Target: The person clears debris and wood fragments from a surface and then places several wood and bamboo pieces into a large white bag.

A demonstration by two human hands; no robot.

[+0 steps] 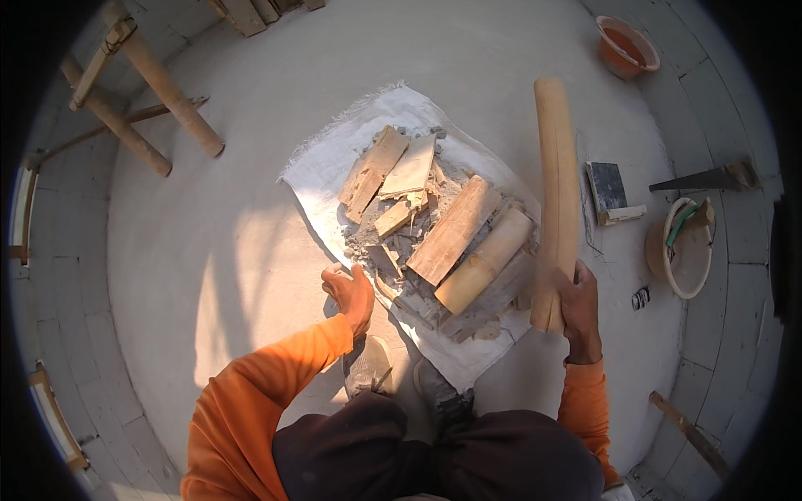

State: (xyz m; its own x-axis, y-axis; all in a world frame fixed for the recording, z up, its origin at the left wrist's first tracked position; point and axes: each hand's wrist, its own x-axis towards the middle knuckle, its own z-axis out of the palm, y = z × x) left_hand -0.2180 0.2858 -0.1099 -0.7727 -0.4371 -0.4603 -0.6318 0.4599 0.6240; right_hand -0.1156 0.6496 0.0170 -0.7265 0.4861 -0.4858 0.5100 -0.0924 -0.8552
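Observation:
My right hand [579, 307] grips the lower end of a long bamboo pole piece [556, 181], held above the floor at the right edge of a white woven sack [401, 103]. My left hand [352, 294] is at the sack's left edge, its fingers curled; whether it pinches the cloth cannot be made out. On the sack lie a short bamboo piece [485, 262], a reddish wooden board piece [454, 228], a broken board [377, 172], a pale splintered board [410, 169], and grey rubble with wood scraps.
Bamboo legs of a trestle [178, 103] stand at upper left. Along the right wall are an orange basin [626, 47], a handsaw [702, 180], a dark flat plate [608, 186] and a pale bucket [659, 250] with a green-handled tool. A wooden stick [689, 433] leans at lower right. My shoes are just below the sack.

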